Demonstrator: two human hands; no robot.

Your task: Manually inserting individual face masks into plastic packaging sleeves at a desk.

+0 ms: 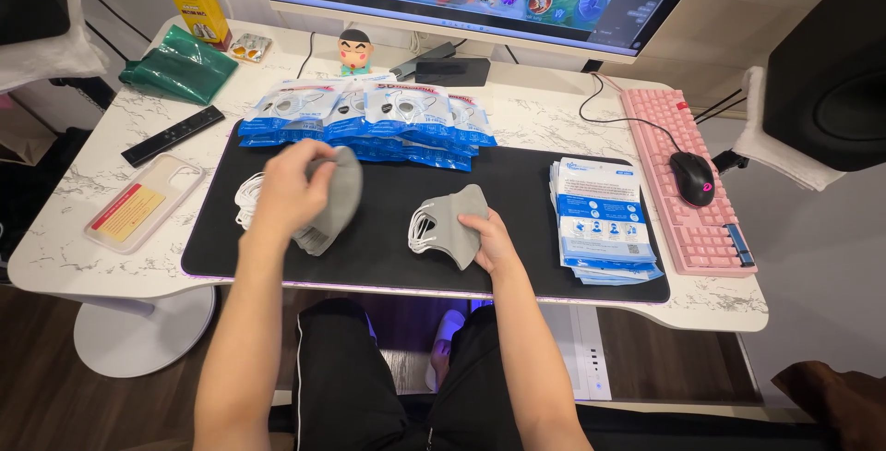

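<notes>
a person seated at a white marble-pattern desk (pixel 554 119) sorts grey face masks on a black desk mat (pixel 369 248). the left hand (pixel 293 185) is lifted just above the mat, fingers closed around a single grey mask (pixel 340 194), which hangs over a loose heap of masks (pixel 254 200) with white ear loops directly beneath it. the right hand (pixel 491 240) rests on a neat stack of folded grey masks (pixel 448 222), fingers curled over its near edge and pressing it to the mat.

just beyond both hands lies a fanned row of filled blue-and-white mask packets (pixel 388 117); to the outside of the right hand sits a squared pile of flat blue-and-white packets (pixel 602 220), apparently empty. judged from this, several packets are packed, while the heap, the stack and the flat pile remain to be worked through.

bare mat lies open between the two hands and toward the near desk edge, close to the right wrist. beyond the flat pile, a pink keyboard (pixel 688 183) and a black mouse (pixel 692 179) hem the right side; a clear phone case (pixel 143 202) and a black remote (pixel 173 135) lie outside the left hand.
</notes>
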